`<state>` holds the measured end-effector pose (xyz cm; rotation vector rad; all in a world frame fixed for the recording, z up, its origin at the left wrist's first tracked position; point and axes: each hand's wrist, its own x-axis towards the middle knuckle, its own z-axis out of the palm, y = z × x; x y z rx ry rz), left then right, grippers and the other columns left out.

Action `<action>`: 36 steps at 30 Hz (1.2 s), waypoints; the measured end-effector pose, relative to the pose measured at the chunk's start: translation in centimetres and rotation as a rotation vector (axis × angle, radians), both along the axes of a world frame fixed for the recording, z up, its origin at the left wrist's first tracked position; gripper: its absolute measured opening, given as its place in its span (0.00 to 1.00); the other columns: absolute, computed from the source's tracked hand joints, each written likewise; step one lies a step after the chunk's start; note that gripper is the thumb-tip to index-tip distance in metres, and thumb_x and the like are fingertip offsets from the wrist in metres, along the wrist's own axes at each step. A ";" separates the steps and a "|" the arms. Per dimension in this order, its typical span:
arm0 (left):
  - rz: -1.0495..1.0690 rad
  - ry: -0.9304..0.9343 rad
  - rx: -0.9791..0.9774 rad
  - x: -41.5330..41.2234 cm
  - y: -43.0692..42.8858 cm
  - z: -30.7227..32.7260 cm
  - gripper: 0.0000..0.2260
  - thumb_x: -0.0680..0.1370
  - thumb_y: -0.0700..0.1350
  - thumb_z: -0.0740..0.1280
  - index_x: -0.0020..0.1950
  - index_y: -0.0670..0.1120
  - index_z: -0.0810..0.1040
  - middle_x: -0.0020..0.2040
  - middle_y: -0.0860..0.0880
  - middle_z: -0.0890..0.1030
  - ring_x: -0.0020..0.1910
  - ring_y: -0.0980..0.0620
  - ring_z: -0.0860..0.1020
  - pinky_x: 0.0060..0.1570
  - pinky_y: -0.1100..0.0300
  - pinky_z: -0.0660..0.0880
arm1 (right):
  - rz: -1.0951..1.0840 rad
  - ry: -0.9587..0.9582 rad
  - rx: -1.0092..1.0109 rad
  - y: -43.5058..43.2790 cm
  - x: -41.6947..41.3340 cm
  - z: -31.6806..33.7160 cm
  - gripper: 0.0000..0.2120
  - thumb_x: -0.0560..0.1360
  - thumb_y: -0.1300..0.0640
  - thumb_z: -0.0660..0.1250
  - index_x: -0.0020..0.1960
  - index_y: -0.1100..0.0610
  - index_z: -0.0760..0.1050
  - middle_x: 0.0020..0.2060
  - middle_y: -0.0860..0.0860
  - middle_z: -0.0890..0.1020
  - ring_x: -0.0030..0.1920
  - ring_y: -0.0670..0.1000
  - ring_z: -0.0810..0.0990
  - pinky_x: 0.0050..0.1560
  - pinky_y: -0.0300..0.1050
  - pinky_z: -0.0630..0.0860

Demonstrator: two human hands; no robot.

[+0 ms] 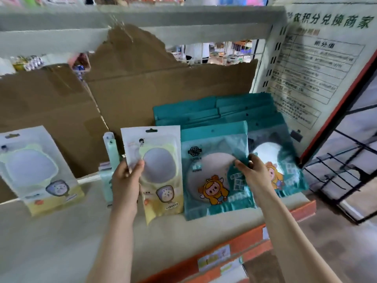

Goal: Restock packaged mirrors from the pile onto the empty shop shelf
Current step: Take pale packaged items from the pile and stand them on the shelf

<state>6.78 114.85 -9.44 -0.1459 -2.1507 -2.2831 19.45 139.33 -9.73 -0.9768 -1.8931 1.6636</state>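
Teal packets (216, 170) fill shelf (61, 231) right; left side open.

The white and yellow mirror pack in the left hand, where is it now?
Centre of the head view: the left hand holds the white and yellow mirror pack upright, beside the teal packs.

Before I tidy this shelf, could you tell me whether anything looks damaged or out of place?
Yes: the cardboard backing behind the packs has a ragged, torn top edge that leaves a gap to the shop beyond. A mint-green pack stands edge-on between the white-and-yellow packs.
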 end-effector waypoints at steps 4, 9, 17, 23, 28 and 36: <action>0.056 -0.031 -0.024 0.6 -0.2 -0.3 0.07 0.77 0.45 0.67 0.51 0.43 0.76 0.36 0.50 0.74 0.25 0.60 0.68 0.29 0.60 0.62 | 0.008 -0.032 0.027 0.5 -1.3 -0.7 0.15 0.76 0.56 0.66 0.61 0.58 0.70 0.56 0.57 0.79 0.54 0.57 0.79 0.56 0.59 0.77; 0.085 -0.069 -0.037 1.2 -0.6 -0.2 0.05 0.78 0.46 0.67 0.43 0.46 0.75 0.37 0.46 0.70 0.23 0.58 0.64 0.28 0.60 0.60 | 0.000 -0.124 0.309 0.1 -2.3 -1.4 0.14 0.74 0.51 0.68 0.56 0.55 0.70 0.51 0.53 0.79 0.47 0.54 0.79 0.49 0.55 0.79; 0.148 -0.049 -0.055 2.1 -2.0 -0.8 0.08 0.77 0.46 0.67 0.45 0.42 0.75 0.39 0.46 0.71 0.29 0.55 0.65 0.27 0.62 0.61 | -0.063 -0.247 0.618 -3.1 -1.7 -2.3 0.30 0.71 0.62 0.68 0.70 0.56 0.60 0.65 0.60 0.63 0.44 0.60 0.75 0.42 0.48 0.72; 0.180 -0.091 -0.018 3.4 -3.7 -0.3 0.07 0.77 0.45 0.68 0.42 0.45 0.75 0.38 0.50 0.74 0.29 0.53 0.65 0.26 0.62 0.62 | -0.084 -0.187 0.803 -4.9 -1.7 -1.9 0.28 0.72 0.60 0.69 0.69 0.60 0.62 0.62 0.63 0.66 0.55 0.63 0.72 0.46 0.49 0.70; 0.235 -0.134 0.002 4.7 -6.5 0.3 0.05 0.77 0.45 0.67 0.43 0.46 0.75 0.38 0.53 0.75 0.28 0.55 0.65 0.21 0.65 0.63 | 0.083 0.022 0.864 -9.0 -3.3 -0.8 0.24 0.73 0.62 0.66 0.67 0.62 0.66 0.57 0.61 0.72 0.58 0.61 0.71 0.57 0.54 0.68; 0.337 -0.137 0.036 4.5 -12.9 0.5 0.06 0.78 0.42 0.66 0.43 0.52 0.77 0.38 0.55 0.77 0.25 0.56 0.64 0.22 0.65 0.62 | 0.466 0.162 0.725 -17.5 -5.7 0.2 0.14 0.74 0.61 0.66 0.59 0.58 0.73 0.51 0.54 0.79 0.49 0.56 0.77 0.49 0.52 0.75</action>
